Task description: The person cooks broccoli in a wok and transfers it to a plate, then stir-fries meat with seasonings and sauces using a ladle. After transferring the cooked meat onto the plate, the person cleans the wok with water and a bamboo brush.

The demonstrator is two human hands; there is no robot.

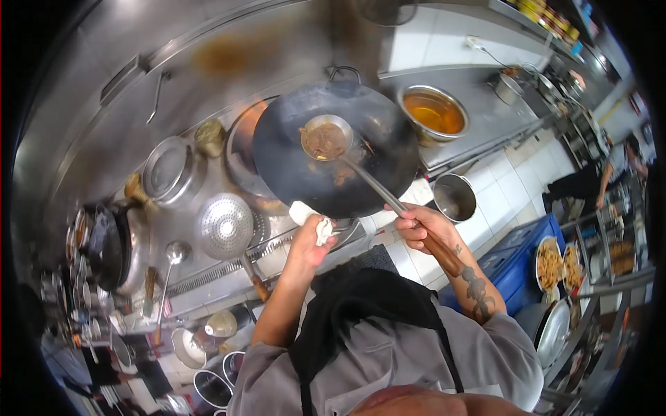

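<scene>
A large dark wok [291,163] is tilted beside a burner [243,149] with an orange glow at its rim. My left hand [309,244] is closed on a folded white cloth [323,231] at the wok's near edge; whether a wok handle lies inside the cloth is hidden. My right hand [424,227] grips the wooden-ended handle of a ladle [374,186]. The ladle's bowl is over the wok and holds brown cooked food [325,141], perhaps meat slices. A few more pieces lie on the wok's surface below it.
Right of the wok stands a metal bowl of amber liquid [436,113], with a metal pot [454,197] lower down. A perforated strainer [226,225] and another ladle [177,253] lie at left. Another person [610,173] stands at far right, near a blue bin [517,253].
</scene>
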